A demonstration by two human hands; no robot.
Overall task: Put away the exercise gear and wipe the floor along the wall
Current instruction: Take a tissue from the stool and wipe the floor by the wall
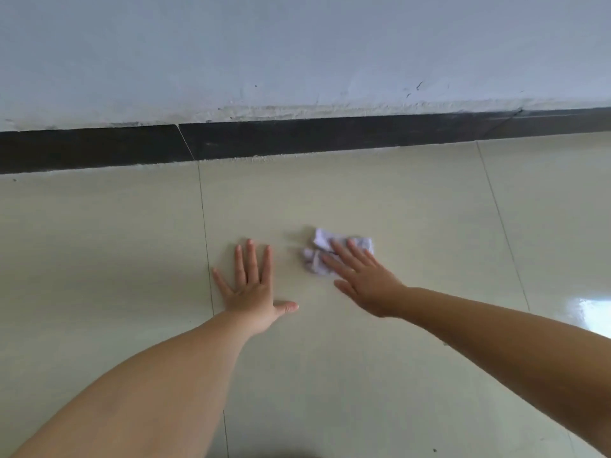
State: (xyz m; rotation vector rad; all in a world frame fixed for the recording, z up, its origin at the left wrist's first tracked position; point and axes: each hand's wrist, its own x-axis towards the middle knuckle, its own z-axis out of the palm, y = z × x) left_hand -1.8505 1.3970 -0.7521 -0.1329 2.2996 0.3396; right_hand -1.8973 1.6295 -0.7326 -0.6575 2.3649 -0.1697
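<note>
A crumpled pale lilac cloth (322, 246) lies on the cream tiled floor (413, 209), a short way out from the wall. My right hand (360, 276) presses flat on the cloth with straight fingers, covering its right and near part. To its left, my left hand (253, 289) rests palm down on the bare tile, fingers spread and thumb pointing right. No exercise gear is in view.
A black skirting board (297, 137) runs along the foot of the pale blue-grey wall (297, 51), which is scuffed and chipped near its base. Thin grout lines cross the tiles. A bright window reflection (595, 315) glares at the right edge.
</note>
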